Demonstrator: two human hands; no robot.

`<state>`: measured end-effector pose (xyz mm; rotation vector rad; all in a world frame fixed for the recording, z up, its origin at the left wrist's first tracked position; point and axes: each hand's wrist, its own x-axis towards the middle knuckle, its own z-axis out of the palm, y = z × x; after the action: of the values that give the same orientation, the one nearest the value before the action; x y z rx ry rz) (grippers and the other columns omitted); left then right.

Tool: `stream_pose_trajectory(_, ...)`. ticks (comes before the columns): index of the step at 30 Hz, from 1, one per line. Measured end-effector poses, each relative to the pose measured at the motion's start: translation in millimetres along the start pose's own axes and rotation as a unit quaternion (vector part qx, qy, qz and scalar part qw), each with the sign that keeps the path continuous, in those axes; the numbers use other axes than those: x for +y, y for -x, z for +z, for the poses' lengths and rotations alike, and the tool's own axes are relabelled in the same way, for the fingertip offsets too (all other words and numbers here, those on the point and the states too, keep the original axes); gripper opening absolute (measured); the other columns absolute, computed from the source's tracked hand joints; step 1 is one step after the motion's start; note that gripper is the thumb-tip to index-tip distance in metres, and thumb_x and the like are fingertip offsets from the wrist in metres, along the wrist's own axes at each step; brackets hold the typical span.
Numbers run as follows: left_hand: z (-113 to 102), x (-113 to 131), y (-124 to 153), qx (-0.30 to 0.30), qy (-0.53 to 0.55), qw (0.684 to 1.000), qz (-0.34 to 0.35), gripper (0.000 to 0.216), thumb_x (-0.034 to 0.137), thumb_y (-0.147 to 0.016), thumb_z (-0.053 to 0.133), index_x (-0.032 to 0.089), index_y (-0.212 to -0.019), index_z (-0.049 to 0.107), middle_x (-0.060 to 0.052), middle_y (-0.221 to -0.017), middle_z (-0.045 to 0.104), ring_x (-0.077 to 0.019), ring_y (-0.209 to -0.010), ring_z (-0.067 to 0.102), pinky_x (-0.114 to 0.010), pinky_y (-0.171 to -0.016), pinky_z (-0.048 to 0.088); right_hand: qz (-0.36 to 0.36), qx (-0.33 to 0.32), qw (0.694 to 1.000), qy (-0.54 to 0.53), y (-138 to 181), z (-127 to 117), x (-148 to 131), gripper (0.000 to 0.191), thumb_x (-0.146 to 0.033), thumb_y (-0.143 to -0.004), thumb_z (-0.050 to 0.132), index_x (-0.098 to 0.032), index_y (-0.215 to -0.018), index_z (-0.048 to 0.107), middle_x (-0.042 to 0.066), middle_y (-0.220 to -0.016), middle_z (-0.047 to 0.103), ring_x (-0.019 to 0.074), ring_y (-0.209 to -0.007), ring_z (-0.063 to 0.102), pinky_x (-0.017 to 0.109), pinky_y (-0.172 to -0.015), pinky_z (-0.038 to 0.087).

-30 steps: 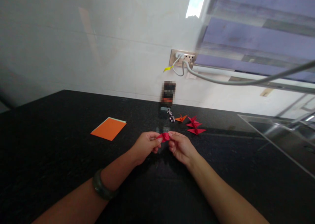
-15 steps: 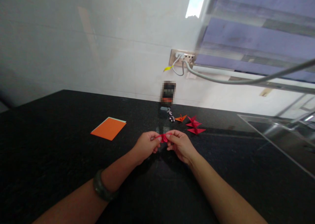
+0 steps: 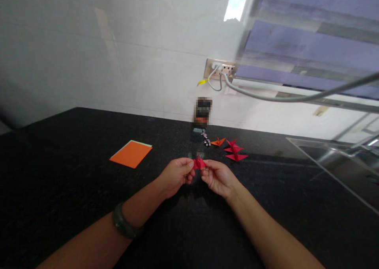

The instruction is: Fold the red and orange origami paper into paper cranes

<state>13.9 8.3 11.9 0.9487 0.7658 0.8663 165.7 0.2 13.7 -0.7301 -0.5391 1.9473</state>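
Note:
Between my two hands is a red paper crane [image 3: 199, 163], held just above the dark countertop [image 3: 89, 198]. My left hand [image 3: 180, 172] pinches its left side between thumb and fingers. On its other side, my right hand [image 3: 218, 176] grips the right edge the same way. A narrow folded point stands up from the crane's middle; the fingertips cover its outer parts. Beyond my right hand several red paper cranes [image 3: 236, 157] sit in a row, with an orange paper crane [image 3: 218, 142] to their left.
Orange square paper [image 3: 130, 155] lies in a stack at the left, a pale sheet edge showing. A pixelated dark object [image 3: 203, 112] leans by the wall, a patterned strap [image 3: 206, 139] before it. A metal sink [image 3: 349, 170] is at right. A grey cable [image 3: 266, 97] crosses above.
My fingers have shifted outward to the crane's sides, and more of its middle shows, with a point standing up. The cranes and paper on the counter stay put.

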Motion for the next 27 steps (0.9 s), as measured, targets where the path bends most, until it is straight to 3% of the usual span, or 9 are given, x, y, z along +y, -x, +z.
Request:
stream_pose_trajectory(17, -1.6, 1.6, -0.9, -0.002, 0.019, 1.000, 0.010, 0.021, 0.030, -0.068, 0.063, 0.012, -0.065, 0.053, 0.003, -0.051, 0.051, -0.0043, -0.039, 0.044, -0.018, -0.041, 0.033, 0.008, 0.032, 0.998, -0.053, -1.8, 1.1, -1.2, 0.034, -0.007, -0.085, 0.030, -0.003, -0.068, 0.060, 0.007, -0.048, 0.064, 0.0111, -0.038, 0.060, 0.021, -0.044, 0.054)
stream_pose_trajectory(27, -1.8, 0.8, -0.1, -0.007, 0.027, 1.000, 0.004, 0.021, 0.030, -0.069, 0.063, 0.012, -0.066, 0.053, 0.004, -0.051, 0.051, -0.0037, -0.040, 0.044, -0.016, -0.042, 0.033, 0.012, 0.006, 0.999, -0.050, -2.0, -3.4, -0.8, 0.026, -0.009, -0.082, 0.037, -0.005, -0.070, 0.059, 0.005, -0.050, 0.065, 0.0106, -0.041, 0.060, 0.020, -0.047, 0.055)
